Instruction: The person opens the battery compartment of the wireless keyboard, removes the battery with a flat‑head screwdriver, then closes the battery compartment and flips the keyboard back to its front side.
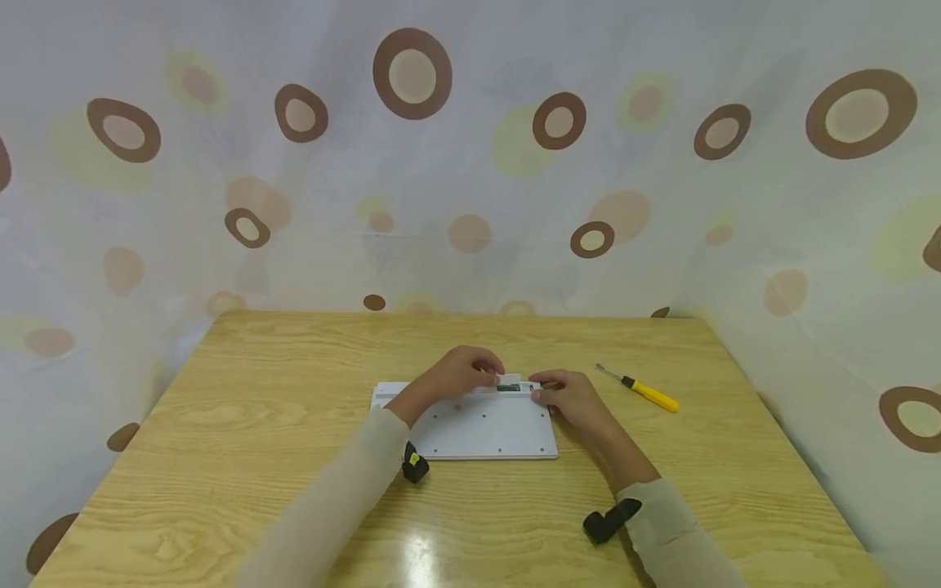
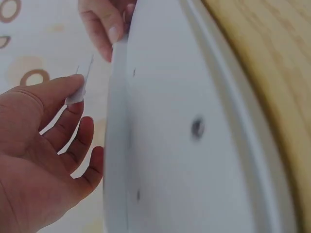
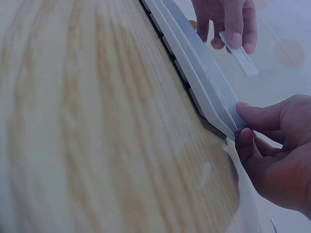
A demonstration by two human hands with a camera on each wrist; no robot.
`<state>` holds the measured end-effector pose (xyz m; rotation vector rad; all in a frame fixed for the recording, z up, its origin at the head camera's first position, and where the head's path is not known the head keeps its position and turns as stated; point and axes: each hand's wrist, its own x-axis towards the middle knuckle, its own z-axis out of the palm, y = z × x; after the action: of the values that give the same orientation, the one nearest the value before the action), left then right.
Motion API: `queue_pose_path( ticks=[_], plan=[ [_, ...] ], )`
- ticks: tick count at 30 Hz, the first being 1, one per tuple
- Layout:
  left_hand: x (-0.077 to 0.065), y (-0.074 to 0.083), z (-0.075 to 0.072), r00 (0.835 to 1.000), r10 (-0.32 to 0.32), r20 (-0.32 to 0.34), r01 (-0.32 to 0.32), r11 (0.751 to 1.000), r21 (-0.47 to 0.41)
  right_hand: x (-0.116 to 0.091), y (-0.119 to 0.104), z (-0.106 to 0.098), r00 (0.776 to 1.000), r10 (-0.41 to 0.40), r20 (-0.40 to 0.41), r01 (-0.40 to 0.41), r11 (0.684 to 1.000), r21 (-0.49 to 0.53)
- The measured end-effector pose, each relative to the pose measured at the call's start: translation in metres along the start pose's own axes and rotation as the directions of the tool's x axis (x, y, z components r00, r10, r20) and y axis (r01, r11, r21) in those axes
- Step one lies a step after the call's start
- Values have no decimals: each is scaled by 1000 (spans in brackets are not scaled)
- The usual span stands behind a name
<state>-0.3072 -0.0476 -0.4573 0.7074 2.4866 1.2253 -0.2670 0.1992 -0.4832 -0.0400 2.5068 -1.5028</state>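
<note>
A white keyboard (image 1: 485,433) lies with its underside up on the table; dark key edges show below its rim in the right wrist view. Near its far right corner a battery compartment (image 1: 508,388) is uncovered, with something dark inside. Between thumb and fingertips my left hand (image 1: 465,371) pinches a small white battery cover (image 3: 240,56), held above the keyboard's far edge. My right hand (image 3: 282,150) grips the keyboard's far right corner, thumb on one face and fingers on the other. Several small dark screw points dot the underside.
A screwdriver (image 1: 654,396) with a yellow and black handle lies on the wooden table (image 1: 294,351), right of the keyboard. Patterned cloth (image 1: 470,180) hangs behind the table and along both sides.
</note>
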Motion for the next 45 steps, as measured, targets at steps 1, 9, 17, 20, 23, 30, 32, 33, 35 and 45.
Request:
queue_pose_path(
  ticks=[1,9,17,20,23,30,32,33,35,45],
  plan=[
    [-3,-1,-5,1000,-8,-8,8,1000,-3,0,0,0,1000,3,0,-3,1000,2],
    [-29,-27,-43,994,-77,-82,79,997,23,-1,1,0,1000,14,5,-15,1000,15],
    [-53,-58,-77,972,-164,-169,159,986,-42,-3,-2,1,1000,5,6,-5,1000,-3],
    [-59,-67,-86,962,-192,-195,188,981,-39,-3,-2,1,1000,10,6,-10,1000,-1],
    [-62,-75,-92,951,-211,-226,211,977,-24,-4,-3,1,1000,10,4,-10,1000,-2],
    [-64,-87,-95,936,-237,-260,254,967,33,-1,-1,1,1000,16,-1,-16,1000,0],
    [-62,-88,-94,934,-241,-265,269,960,73,-1,0,1,1000,17,-3,-17,1000,-2],
    [-62,-88,-93,933,-241,-267,275,957,95,-1,0,1,1000,13,-1,-13,1000,-6],
    [-60,-89,-91,930,-247,-274,291,948,133,-1,1,1,1000,9,-3,-9,1000,-11],
    [-55,-85,-89,915,-268,-302,338,918,209,-2,0,0,1000,-5,-3,5,1000,-7]
  ],
)
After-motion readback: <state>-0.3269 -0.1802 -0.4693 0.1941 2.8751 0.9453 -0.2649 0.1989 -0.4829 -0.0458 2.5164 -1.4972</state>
